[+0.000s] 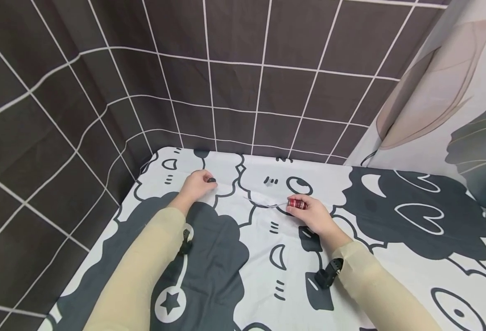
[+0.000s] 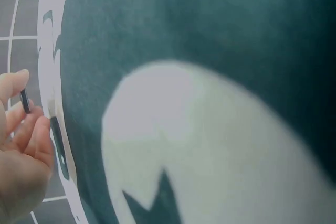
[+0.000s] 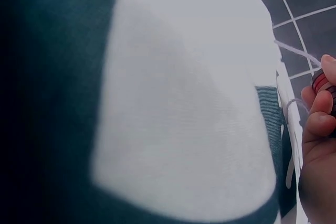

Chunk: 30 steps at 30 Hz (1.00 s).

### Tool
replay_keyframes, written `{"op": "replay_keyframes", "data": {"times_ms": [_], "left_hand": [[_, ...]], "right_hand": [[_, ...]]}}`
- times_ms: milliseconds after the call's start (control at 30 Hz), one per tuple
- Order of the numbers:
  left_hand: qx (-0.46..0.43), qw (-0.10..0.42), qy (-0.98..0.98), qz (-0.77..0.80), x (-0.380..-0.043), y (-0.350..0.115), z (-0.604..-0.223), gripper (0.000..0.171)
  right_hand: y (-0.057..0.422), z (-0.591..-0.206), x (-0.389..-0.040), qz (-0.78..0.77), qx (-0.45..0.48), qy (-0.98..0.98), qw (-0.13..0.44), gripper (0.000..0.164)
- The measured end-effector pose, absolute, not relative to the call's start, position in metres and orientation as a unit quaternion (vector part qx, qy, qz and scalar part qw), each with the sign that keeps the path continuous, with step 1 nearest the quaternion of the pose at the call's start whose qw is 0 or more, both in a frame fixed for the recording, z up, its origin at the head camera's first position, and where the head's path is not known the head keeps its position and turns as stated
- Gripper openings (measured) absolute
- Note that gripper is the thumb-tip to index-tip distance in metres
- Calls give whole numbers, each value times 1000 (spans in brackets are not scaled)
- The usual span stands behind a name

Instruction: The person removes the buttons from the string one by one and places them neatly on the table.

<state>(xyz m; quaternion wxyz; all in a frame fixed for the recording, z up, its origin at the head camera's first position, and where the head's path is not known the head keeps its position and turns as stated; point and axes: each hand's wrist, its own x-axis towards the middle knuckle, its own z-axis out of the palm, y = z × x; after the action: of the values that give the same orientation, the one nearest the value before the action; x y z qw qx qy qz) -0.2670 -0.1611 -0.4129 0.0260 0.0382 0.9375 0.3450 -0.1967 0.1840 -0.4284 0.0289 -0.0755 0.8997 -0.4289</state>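
Note:
Between its thumb and fingertips, my left hand (image 1: 195, 187) pinches a small black disc-like piece (image 1: 211, 180), seen nearly edge-on in the left wrist view (image 2: 24, 101). To the right, my right hand (image 1: 315, 216) grips a short stack of red and dark rings (image 1: 297, 204). A thin pale cord (image 1: 263, 205) runs out leftward from the stack, its far end apart from the left hand. In the right wrist view the cord (image 3: 296, 51) comes off the stack (image 3: 319, 81) near the thumb, and another pale strand shows below. Fingers hide part of the stack.
Both hands are over a bed-like surface covered by a white and dark grey cartoon-print cloth (image 1: 263, 257). A dark gridded curtain or cloth (image 1: 234, 82) hangs behind and at the left. A leaf-patterned pale cloth (image 1: 474, 138) stands at the right.

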Motion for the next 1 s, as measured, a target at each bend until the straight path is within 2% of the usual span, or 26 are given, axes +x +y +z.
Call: {"op": "replay_keyframes", "data": {"times_ms": [433, 833, 1000], "left_hand": [[34, 24, 958, 283, -267, -170, -411, 39], [51, 29, 969, 242, -264, -173, -415, 27], [56, 30, 965, 255, -263, -174, -415, 28]], "right_hand": [[185, -428, -199, -437, -77, 896, 29, 42], [184, -431, -198, -443, -87, 892, 23, 39], [184, -433, -199, -441, -85, 893, 24, 39]]}}
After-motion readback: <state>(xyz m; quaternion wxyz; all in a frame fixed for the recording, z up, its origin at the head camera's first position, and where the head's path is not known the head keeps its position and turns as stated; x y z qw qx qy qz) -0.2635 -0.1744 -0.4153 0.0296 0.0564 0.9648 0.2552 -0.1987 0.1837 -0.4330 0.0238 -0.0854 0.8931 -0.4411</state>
